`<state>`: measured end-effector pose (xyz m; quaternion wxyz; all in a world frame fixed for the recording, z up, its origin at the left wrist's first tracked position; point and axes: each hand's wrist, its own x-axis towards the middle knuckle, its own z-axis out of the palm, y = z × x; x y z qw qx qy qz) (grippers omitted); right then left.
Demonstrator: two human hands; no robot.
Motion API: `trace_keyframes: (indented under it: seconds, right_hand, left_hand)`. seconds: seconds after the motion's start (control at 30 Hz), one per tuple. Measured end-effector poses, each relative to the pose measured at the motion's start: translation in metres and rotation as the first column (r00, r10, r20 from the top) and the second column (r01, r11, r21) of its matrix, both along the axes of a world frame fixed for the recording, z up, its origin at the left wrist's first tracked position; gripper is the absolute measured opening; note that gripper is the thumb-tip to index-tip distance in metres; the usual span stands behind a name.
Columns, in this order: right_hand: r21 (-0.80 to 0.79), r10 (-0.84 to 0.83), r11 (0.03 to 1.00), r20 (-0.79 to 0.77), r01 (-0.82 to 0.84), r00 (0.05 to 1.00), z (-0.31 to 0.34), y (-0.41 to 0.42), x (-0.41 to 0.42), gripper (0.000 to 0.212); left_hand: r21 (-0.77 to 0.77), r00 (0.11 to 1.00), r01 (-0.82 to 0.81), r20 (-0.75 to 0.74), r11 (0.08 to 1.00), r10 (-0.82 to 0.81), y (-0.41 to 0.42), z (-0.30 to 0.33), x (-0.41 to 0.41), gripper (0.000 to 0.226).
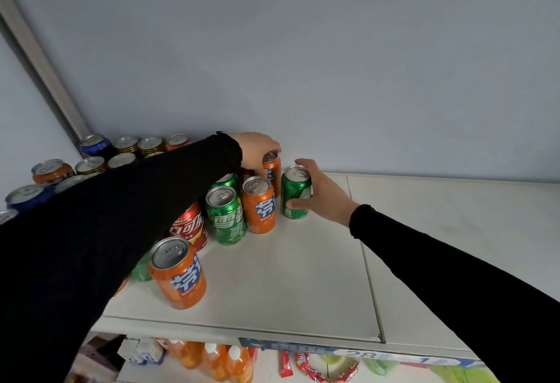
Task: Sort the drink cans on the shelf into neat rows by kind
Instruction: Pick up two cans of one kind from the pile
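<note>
Right hand [321,198] grip wraps the green Sprite can [295,193], upright at the cluster's right edge on the shelf [303,276]. Left hand [257,149] grip pinches the far orange Fanta can [272,170] from above. Rigid, smooth aluminium (likely slippery, dentable); grasp mid-body.

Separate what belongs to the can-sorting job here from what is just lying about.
Job:
- green can in right hand
- orange can under left hand
- other cans: orange, green, red, blue
- shelf

Not the job:
- orange bottles below
- red packets
</note>
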<state>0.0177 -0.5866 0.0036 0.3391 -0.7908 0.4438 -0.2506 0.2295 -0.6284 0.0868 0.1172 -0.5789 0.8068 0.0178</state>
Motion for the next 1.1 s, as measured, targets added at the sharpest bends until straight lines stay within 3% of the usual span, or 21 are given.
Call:
trace_keyframes:
  seconds: [0.1,0.23,0.33,0.43,0.67,0.87,1.1]
  right_hand:
    - [-0.048,-0.049,0.998,0.016,0.049,0.999,0.008,0.003,-0.001,0.093]
    - [-0.305,-0.108,0.946,0.037,0.114,0.993,0.030,0.020,0.000,0.068]
    - [-0.431,-0.051,0.897,0.114,0.096,0.992,0.045,0.043,0.008,0.049]
    - [-0.451,0.038,0.892,0.164,0.041,0.986,0.048,0.070,0.026,0.039]
    - [-0.380,0.175,0.920,0.177,-0.097,0.969,0.031,0.121,0.069,0.036]
    - [-0.277,0.160,0.955,0.192,-0.103,0.968,0.007,0.159,0.097,0.036]
    - [0.011,0.028,0.999,0.249,-0.032,0.968,-0.012,0.199,0.116,0.074]
  left_hand:
    - [-0.041,0.993,-0.012,-0.116,0.999,0.007,0.018,0.013,0.010,0.085]
    - [-0.170,0.968,-0.023,-0.250,0.985,-0.020,0.067,0.036,0.026,0.068]
    - [-0.227,0.945,-0.067,-0.326,0.972,-0.011,0.112,0.045,0.046,0.063]
    - [-0.252,0.915,-0.130,-0.404,0.959,0.018,0.158,0.044,0.070,0.061]
    - [-0.288,0.851,-0.271,-0.518,0.918,0.089,0.243,0.025,0.115,0.053]
    - [-0.316,0.814,-0.345,-0.569,0.884,0.115,0.287,0.004,0.152,0.051]
    - [-0.306,0.713,-0.423,-0.693,0.853,0.104,0.331,-0.020,0.185,0.059]
